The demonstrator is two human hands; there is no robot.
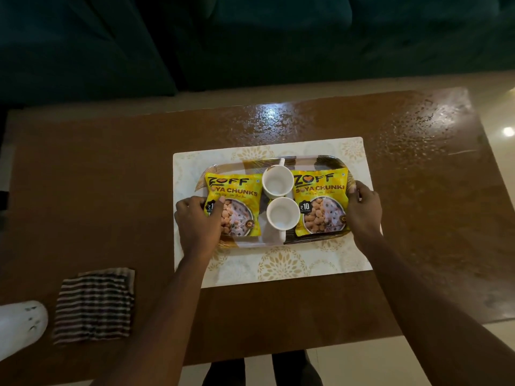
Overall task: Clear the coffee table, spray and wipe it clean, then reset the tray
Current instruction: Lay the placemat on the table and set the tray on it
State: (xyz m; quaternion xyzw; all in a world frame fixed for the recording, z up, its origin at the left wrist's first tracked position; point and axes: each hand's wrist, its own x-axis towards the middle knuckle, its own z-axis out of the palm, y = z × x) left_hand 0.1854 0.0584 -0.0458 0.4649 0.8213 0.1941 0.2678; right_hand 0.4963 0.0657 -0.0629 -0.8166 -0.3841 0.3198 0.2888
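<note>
A patterned tray (323, 161) rests on a white floral placemat (278, 267) in the middle of the brown coffee table (111, 176). On the tray lie two yellow soya chunks packets, one at the left (239, 201) and one at the right (323, 201), with two white cups (277, 181) (282, 213) between them. My left hand (199, 221) grips the tray's left edge, thumb on the left packet. My right hand (363, 208) grips the tray's right edge.
A folded striped cloth (94, 305) lies at the table's front left, beside a white object (19, 324) at the frame's left edge. A dark sofa (250, 37) stands beyond the table. The table's right part glistens with droplets. Pale floor shows at right.
</note>
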